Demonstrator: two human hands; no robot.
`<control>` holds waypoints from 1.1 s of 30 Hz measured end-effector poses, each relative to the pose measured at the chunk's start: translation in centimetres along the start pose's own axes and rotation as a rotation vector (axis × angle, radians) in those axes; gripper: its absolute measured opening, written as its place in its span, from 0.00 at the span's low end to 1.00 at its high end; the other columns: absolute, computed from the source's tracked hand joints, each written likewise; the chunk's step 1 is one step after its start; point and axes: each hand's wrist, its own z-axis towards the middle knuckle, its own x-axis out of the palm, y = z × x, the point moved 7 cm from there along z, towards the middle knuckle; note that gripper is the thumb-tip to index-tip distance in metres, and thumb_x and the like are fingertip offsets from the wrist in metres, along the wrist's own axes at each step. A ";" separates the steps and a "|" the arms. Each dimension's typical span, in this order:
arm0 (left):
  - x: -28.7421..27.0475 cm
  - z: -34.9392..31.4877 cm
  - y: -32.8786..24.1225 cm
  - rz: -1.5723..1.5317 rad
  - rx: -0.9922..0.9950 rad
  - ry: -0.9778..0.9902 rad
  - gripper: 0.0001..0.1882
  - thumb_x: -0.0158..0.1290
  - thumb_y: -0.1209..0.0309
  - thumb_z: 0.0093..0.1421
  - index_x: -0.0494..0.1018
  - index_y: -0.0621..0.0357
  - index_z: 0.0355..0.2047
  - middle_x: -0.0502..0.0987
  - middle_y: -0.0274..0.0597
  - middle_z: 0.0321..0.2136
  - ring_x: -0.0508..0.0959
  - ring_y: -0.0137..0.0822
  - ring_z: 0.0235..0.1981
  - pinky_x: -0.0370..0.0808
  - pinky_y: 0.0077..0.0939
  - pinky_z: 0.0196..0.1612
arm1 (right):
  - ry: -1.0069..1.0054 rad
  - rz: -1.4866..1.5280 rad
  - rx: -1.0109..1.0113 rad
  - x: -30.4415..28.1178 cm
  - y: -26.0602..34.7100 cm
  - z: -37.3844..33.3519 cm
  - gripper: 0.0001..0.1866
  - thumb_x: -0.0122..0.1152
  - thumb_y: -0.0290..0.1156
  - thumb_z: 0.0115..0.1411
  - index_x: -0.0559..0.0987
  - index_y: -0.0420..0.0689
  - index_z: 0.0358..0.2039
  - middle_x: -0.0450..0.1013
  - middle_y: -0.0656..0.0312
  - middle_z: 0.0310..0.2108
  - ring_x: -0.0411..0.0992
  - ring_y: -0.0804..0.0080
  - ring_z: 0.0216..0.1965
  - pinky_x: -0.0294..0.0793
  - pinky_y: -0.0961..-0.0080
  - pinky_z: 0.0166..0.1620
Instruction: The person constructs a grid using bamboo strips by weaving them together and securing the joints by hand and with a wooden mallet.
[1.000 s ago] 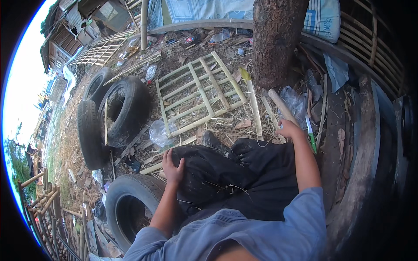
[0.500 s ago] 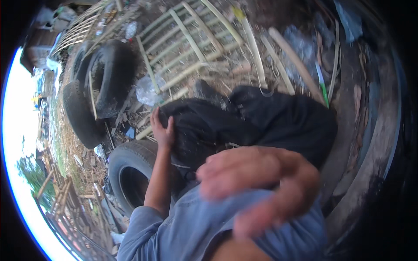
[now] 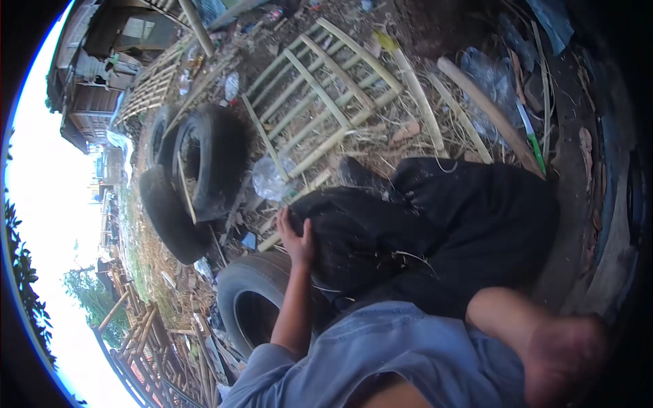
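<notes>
My left hand [image 3: 297, 245] rests on the left knee of my black trousers [image 3: 367, 224], its fingers and thumb spread and nothing in it. Beside that forearm lies a worn tyre [image 3: 231, 292]. At the lower right is my right hand [image 3: 564, 353], raised on a bent arm and close to the camera; it is blurred, and its fingers cannot be made out. Past my legs a bamboo lattice [image 3: 318, 89] lies on the littered ground. A knife with a green handle [image 3: 536, 151] lies beyond my right knee, next to a round wooden pole [image 3: 486, 109].
Several old tyres [image 3: 221, 160] are piled at the left, with a second bamboo lattice [image 3: 153, 85] behind them. Clear plastic bags [image 3: 272, 178] and split bamboo strips [image 3: 418, 95] lie ahead. A stack of poles [image 3: 139, 340] stands at the lower left.
My right hand has moved from in front of my lap to the lower right. The whole view has shifted, while my left hand stays on the knee.
</notes>
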 end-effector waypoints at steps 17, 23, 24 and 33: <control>4.3 8.2 -5.9 -0.229 -0.206 0.303 0.26 0.63 0.58 0.54 0.76 0.58 0.50 0.80 0.52 0.43 0.80 0.50 0.45 0.73 0.41 0.52 | -0.846 -0.667 0.673 -13.4 -4.6 -13.7 0.11 0.56 0.25 0.60 0.72 0.35 0.43 0.76 0.55 0.29 0.75 0.68 0.32 0.76 0.70 0.43; 19.9 12.6 0.7 -0.902 -0.959 0.672 0.24 0.51 0.53 0.66 0.70 0.53 0.57 0.80 0.43 0.36 0.81 0.34 0.35 0.76 0.28 0.33 | -0.950 -0.776 0.856 -18.3 -10.4 -20.7 0.12 0.56 0.19 0.62 0.71 0.35 0.46 0.76 0.56 0.30 0.76 0.73 0.31 0.79 0.77 0.38; 21.4 12.9 2.2 -0.986 -1.050 0.578 0.24 0.51 0.53 0.66 0.68 0.52 0.58 0.80 0.44 0.38 0.81 0.34 0.34 0.75 0.27 0.32 | -0.929 -0.784 0.859 -18.3 -10.9 -20.2 0.12 0.57 0.19 0.62 0.71 0.35 0.46 0.76 0.56 0.30 0.76 0.74 0.30 0.78 0.79 0.37; 28.5 13.8 6.6 -1.405 -1.422 0.131 0.32 0.53 0.56 0.64 0.59 0.60 0.61 0.69 0.61 0.54 0.78 0.48 0.49 0.79 0.38 0.44 | -0.845 -0.844 1.041 -20.0 -12.9 -21.0 0.16 0.60 0.18 0.59 0.70 0.36 0.47 0.77 0.58 0.27 0.74 0.77 0.23 0.75 0.82 0.30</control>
